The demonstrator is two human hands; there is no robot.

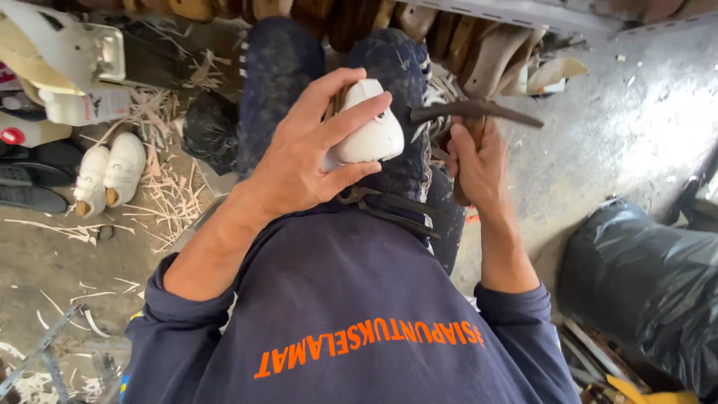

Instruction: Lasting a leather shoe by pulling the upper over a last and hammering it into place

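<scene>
Left hand (pixel 303 161) grips 1 white shoe (pixel 366 135) on the lap; just right of it, right hand (pixel 471 161) clenches a hammer (pixel 475 112), which could strike those wrapped fingers.

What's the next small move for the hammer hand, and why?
Probably a short downward tap with the hammer onto the white shoe. The right hand grips the handle with the head raised beside the shoe, not touching it, while the left hand clamps the shoe over the knees, steadying it for a strike.
</scene>
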